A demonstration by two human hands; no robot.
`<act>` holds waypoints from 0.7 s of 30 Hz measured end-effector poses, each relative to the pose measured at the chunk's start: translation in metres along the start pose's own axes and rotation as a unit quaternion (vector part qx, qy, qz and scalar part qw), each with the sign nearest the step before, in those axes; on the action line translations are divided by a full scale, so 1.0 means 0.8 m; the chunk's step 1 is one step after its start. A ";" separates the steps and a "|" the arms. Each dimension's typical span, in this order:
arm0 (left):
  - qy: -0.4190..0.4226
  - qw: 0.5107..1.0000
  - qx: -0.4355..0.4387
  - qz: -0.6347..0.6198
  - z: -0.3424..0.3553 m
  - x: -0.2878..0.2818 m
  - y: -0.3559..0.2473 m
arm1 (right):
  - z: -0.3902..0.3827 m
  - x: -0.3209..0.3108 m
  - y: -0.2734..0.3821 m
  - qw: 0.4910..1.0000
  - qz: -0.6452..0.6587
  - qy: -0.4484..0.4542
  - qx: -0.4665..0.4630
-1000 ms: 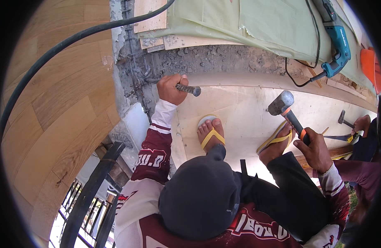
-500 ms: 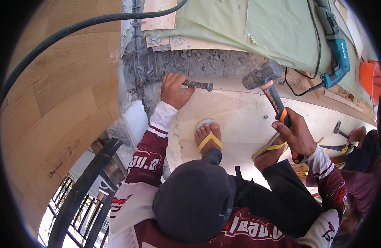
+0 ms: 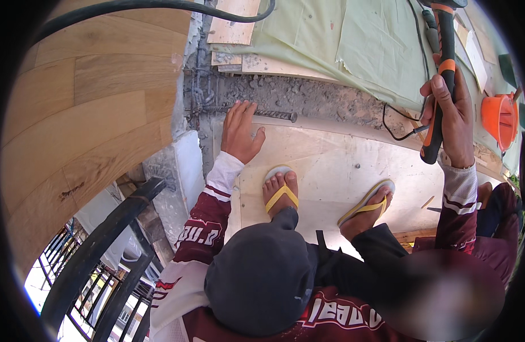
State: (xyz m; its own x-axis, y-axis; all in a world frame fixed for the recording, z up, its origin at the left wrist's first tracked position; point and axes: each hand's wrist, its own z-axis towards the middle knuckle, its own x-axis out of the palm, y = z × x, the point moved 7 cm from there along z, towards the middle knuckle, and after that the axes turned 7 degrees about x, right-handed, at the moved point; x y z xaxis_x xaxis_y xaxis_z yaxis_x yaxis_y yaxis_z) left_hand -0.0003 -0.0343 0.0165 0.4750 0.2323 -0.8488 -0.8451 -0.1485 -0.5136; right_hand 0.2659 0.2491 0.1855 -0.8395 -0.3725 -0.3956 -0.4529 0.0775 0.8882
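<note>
My left hand (image 3: 242, 134) lies across a ribbed steel rod (image 3: 277, 115), fingers stretched out over it and thumb apart. The rod's blunt end points right, and its other end runs toward the exposed reinforcing bars (image 3: 202, 91) in the broken concrete. Raised at the upper right, my right hand (image 3: 457, 122) is closed around the black and orange handle of a hammer (image 3: 446, 43). The hammer's head is mostly cut off by the picture's top edge.
Wood-look flooring (image 3: 103, 97) lies on the left, above a black railing (image 3: 103, 251). Green sheeting (image 3: 331, 45) covers boards beyond the rubble trench (image 3: 314, 94). An orange container (image 3: 499, 122) stands at right. Another person's maroon clothing (image 3: 505, 228) shows at lower right. My sandalled feet rest on plywood (image 3: 319, 154).
My right hand has lifted the hammer up and to the right, now covering much of the teal power tool. My left hand's fingers have loosened from around the rod and straightened.
</note>
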 end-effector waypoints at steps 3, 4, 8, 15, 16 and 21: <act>-0.062 0.996 -0.055 -0.032 -0.033 -0.029 -0.010 | 0.014 0.025 0.018 0.997 -0.044 0.036 0.055; -0.086 0.992 -0.077 -0.050 -0.045 -0.039 -0.013 | 0.004 0.049 0.006 0.992 -0.028 0.070 0.106; -0.120 0.985 -0.115 -0.048 -0.076 -0.066 -0.028 | -0.129 0.169 -0.089 0.827 -0.338 0.431 0.126; -0.134 0.982 -0.124 -0.055 -0.098 -0.087 -0.035 | -0.159 0.141 -0.126 0.839 -0.246 0.480 0.070; -0.130 0.982 -0.127 -0.055 -0.101 -0.087 -0.036 | -0.155 0.134 -0.126 0.816 -0.308 0.484 0.065; -0.143 0.978 -0.131 -0.074 -0.105 -0.077 -0.036 | -0.142 0.126 -0.114 0.833 -0.345 0.433 -0.004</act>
State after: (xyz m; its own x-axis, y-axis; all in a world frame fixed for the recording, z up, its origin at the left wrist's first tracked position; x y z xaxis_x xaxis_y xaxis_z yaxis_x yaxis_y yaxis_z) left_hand 0.0153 -0.1248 0.0725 0.4681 0.5235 -0.7120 -0.6619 -0.3261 -0.6749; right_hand 0.2567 0.0999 0.0916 0.1524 -0.8531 -0.4989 -0.7328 -0.4362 0.5221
